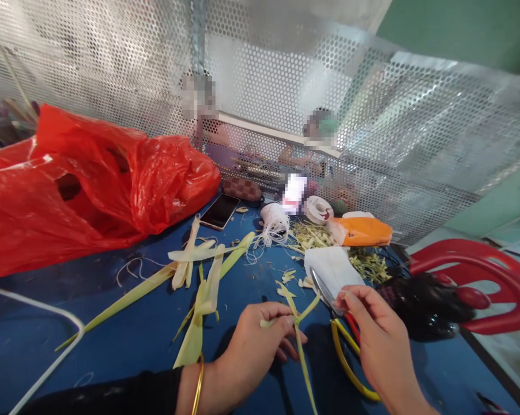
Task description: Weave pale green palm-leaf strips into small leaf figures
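My left hand [264,337], with a gold bangle at the wrist, pinches green leaf strips [301,340] that cross at my thumb and fingertips. One long strip hangs down toward the front edge of the view. My right hand [375,331] is raised to the right, thumb and fingertips pressed together. Anything between them is too small to make out. Just behind and below it lie scissors [344,360] with yellow and red handles, partly covered by the hand. Their blades point away, over a white paper [329,268]. Pale husk-like leaves [195,300] lie to the left of my left hand.
A large red plastic bag [95,184] fills the back left. Along the back are a phone [219,211], checkered case [242,189], white string [275,222], tape roll [319,210] and orange tissue pack [364,229]. A black bag [428,305] lies right. Perforated metal panel [264,75] stands behind; people sit beyond.
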`<state>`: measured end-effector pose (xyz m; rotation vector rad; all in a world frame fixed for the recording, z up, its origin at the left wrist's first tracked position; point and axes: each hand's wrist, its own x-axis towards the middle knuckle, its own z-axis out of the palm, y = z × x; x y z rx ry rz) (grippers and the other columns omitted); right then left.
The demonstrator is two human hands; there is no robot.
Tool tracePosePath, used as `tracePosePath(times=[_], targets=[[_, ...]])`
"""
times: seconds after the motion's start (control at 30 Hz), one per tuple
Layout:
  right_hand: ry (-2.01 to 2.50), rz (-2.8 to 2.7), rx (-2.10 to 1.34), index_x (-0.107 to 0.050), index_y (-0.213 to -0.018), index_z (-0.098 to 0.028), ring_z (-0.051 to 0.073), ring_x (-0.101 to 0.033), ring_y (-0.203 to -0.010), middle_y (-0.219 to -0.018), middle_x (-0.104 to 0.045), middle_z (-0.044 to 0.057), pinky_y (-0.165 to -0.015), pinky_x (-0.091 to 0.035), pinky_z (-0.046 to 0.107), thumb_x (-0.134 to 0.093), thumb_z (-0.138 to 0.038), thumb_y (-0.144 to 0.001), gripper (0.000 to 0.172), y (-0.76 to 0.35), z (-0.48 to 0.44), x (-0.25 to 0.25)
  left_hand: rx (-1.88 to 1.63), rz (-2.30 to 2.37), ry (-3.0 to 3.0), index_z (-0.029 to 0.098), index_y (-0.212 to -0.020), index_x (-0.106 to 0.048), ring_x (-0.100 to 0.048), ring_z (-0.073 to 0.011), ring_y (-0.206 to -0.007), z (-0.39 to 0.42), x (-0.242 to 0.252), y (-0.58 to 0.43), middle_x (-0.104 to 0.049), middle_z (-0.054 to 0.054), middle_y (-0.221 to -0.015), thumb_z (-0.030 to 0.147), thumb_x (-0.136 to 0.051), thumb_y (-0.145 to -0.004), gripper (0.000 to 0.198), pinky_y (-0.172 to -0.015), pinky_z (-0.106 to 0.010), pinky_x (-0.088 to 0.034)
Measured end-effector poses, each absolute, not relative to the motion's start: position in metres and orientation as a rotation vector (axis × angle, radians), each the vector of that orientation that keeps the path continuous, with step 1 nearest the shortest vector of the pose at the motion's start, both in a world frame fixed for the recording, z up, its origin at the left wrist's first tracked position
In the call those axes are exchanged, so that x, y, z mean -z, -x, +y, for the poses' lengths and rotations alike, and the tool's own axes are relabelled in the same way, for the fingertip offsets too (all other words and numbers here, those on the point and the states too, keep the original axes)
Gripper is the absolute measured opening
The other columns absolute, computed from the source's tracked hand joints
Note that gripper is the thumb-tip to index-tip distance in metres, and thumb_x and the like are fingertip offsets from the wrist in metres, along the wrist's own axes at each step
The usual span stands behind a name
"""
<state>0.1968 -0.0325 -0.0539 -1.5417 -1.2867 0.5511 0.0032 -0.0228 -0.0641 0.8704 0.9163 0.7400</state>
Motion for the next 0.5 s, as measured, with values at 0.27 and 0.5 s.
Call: tracePosePath(times=[0.27,0.5], targets=[[1.737,-1.714,0.139,-0.061,-0.077,-0.016,0.021,-0.060,-0.080,-0.084,-0.065,0.007,-0.074,-0.046,0.033,-0.051,-0.032,-0.089,0.022,-0.208,0.085,0.034,-0.735,0.902,-0.904,0.015,-0.072,-0.062,-0.057,-0.0096,-0.046,-0.024,0.071,-0.007,-0.070,-0.004,-0.065,0.026,-0.050,-0.068,0.016,-0.045,-0.020,-0.038],[1.889,-1.907,0.348,-0.058,-0.116,-0.017,0.021,-0.062,-0.097,-0.117,-0.060,0.008,-0.083,-0.052,0.041,-0.056,-0.030,-0.093,0.026,-0.207,0.142,0.047,-0.748,0.875,-0.903,0.015,-0.067,-0.060,-0.054,-0.0093,-0.042,-0.024,0.071,-0.007,-0.066,-0.003,-0.059,0.034,-0.055,-0.065,0.019,-0.042,-0.020,-0.035]])
